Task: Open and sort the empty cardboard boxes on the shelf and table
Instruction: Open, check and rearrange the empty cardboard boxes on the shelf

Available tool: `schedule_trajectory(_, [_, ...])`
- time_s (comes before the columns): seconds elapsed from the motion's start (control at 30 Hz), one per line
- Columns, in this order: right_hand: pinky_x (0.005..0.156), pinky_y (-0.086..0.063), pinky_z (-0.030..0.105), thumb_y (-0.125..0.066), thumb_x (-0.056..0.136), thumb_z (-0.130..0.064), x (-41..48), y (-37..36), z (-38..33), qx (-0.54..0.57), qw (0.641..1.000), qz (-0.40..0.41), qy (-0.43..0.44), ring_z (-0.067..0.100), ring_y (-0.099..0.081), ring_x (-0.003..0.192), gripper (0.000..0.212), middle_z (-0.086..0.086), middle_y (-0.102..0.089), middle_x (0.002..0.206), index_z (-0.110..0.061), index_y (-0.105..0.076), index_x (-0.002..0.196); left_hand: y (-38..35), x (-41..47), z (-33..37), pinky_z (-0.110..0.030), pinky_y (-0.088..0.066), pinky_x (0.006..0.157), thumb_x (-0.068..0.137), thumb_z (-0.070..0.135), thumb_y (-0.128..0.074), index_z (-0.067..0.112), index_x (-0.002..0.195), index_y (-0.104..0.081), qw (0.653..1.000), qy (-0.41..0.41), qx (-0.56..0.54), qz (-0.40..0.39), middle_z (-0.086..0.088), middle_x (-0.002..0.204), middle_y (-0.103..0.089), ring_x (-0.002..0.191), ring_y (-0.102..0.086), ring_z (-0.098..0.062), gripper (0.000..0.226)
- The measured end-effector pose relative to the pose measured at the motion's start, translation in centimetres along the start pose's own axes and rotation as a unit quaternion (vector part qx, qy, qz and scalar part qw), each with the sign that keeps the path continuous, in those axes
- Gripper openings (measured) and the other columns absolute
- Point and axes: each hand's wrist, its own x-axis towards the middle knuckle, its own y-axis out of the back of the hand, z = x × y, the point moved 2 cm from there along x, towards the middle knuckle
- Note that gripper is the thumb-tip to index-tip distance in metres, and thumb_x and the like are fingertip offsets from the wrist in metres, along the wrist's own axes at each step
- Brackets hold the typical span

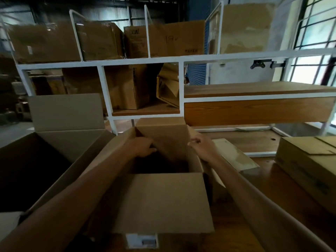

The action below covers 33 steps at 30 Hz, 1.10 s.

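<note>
Cardboard box [161,202], flaps open, stands toward the near edge of the wooden table [269,170]. We see the left hand [143,147] and right hand [201,148] each curled round one side edge of its upright far flap [163,135].

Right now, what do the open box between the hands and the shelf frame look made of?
Open box: brown cardboard, matte, with creased flaps. Shelf frame: probably white-painted metal, judging by thin square bars. Its boards show wood grain, possibly laminate.

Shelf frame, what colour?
White frame around wood-brown boards; the head view shows it best.
</note>
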Motion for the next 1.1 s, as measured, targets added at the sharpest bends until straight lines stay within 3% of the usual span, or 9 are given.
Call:
schedule_trajectory(0.1, [0.068, -0.039, 0.026, -0.057, 0.095, -0.033, -6.2, -0.1, -0.3, 0.132, 0.988, -0.009, -0.073, 0.008, -0.052, 0.094, 0.040, -0.002, -0.057, 0.120, -0.020, -0.053, 0.133, -1.6, -5.6, 3.7, -0.030, -0.044, 0.093, 0.101, 0.045, -0.039, 0.028, 0.099, -0.064, 0.989, -0.030, -0.139, -0.045, 0.005, 0.102, -0.066, 0.089, -0.061, -0.006, 0.031])
schedule_trajectory(0.2, [0.096, -0.046, 0.040, -0.055, 0.096, -0.037, -10.0, -1.0, -0.5, 0.163, 0.983, 0.024, -0.086, 0.021, -0.052, 0.120, 0.053, 0.004, -0.050, 0.141, -0.021, -0.044, 0.144, -3.4, -8.8, 6.0, -0.026, -0.048, 0.076, 0.102, 0.052, -0.029, 0.024, 0.097, -0.067, 0.994, -0.036, -0.080, 0.064, 0.003, 0.087, -0.066, 0.074, -0.061, -0.007, 0.047])
schedule_trajectory(0.3, [0.105, -0.043, 0.048, -0.046, 0.097, -0.046, -11.7, -1.1, -1.1, 0.206, 0.972, 0.024, -0.108, 0.023, -0.048, 0.128, 0.054, 0.004, -0.044, 0.148, -0.023, -0.041, 0.146, -4.3, -10.1, 7.6, -0.025, -0.037, 0.058, 0.103, 0.048, -0.025, 0.026, 0.091, -0.063, 0.985, -0.007, -0.023, 0.170, 0.004, 0.080, -0.062, 0.062, -0.049, -0.007, 0.046])
schedule_trajectory(0.37, [0.103, -0.043, 0.049, -0.041, 0.099, -0.048, -12.3, -0.5, -1.2, 0.192, 0.977, 0.006, -0.093, 0.023, -0.052, 0.122, 0.051, 0.006, -0.050, 0.142, -0.020, -0.046, 0.141, -4.7, -10.4, 8.6, -0.030, -0.037, 0.064, 0.103, 0.047, -0.025, 0.027, 0.085, -0.058, 0.976, 0.000, -0.017, 0.218, 0.000, 0.087, -0.066, 0.068, -0.049, -0.010, 0.042])
schedule_trajectory(0.47, [0.097, -0.045, 0.040, -0.035, 0.102, -0.043, -14.3, 0.7, -0.7, 0.109, 0.994, 0.011, -0.021, 0.017, -0.057, 0.104, 0.041, 0.004, -0.062, 0.119, -0.015, -0.057, 0.124, -6.0, -10.8, 10.6, -0.041, -0.040, 0.093, 0.102, 0.046, -0.027, 0.023, 0.098, -0.061, 0.967, -0.006, -0.048, 0.250, -0.003, 0.106, -0.066, 0.102, -0.056, -0.020, 0.041])
schedule_trajectory(0.6, [0.106, -0.036, 0.034, -0.040, 0.101, -0.039, -17.3, 1.6, 2.5, -0.016, 0.998, 0.038, 0.055, 0.015, -0.046, 0.126, 0.041, -0.003, -0.052, 0.136, -0.021, -0.046, 0.139, -8.4, -11.9, 15.6, -0.048, -0.013, 0.119, 0.103, 0.044, -0.026, 0.021, 0.135, -0.052, 0.967, -0.003, -0.027, 0.254, -0.006, 0.151, -0.042, 0.145, -0.028, -0.024, 0.047])
schedule_trajectory(0.7, [0.112, -0.036, 0.045, -0.056, 0.093, -0.024, -20.1, 3.8, 6.1, -0.023, 0.995, 0.023, 0.098, 0.023, -0.037, 0.137, 0.053, 0.002, -0.043, 0.148, -0.021, -0.041, 0.143, -10.2, -12.7, 20.0, -0.050, -0.008, 0.120, 0.102, 0.041, -0.031, 0.014, 0.143, -0.045, 0.944, -0.023, -0.083, 0.319, -0.012, 0.156, -0.034, 0.149, -0.017, -0.029, 0.051])
schedule_trajectory(0.83, [0.114, -0.028, 0.038, -0.061, 0.090, -0.016, -23.3, 8.9, 12.6, -0.039, 0.997, 0.008, 0.073, 0.023, -0.024, 0.145, 0.065, 0.004, -0.028, 0.158, -0.019, -0.034, 0.149, -14.8, -14.4, 27.8, -0.038, -0.025, 0.118, 0.099, 0.034, -0.039, 0.007, 0.138, -0.052, 0.901, -0.063, -0.215, 0.371, -0.015, 0.152, -0.040, 0.147, -0.024, -0.027, 0.049])
schedule_trajectory(1.1, [0.103, -0.025, 0.021, -0.061, 0.094, -0.025, -25.9, 16.5, 24.4, 0.014, 0.997, 0.072, 0.003, 0.017, -0.032, 0.141, 0.056, 0.002, -0.037, 0.154, -0.019, -0.042, 0.146, -25.4, -14.0, 38.6, -0.037, -0.022, 0.117, 0.099, 0.044, -0.034, 0.013, 0.145, -0.043, 0.920, -0.053, -0.293, 0.253, -0.006, 0.157, -0.030, 0.148, -0.021, -0.022, 0.056])
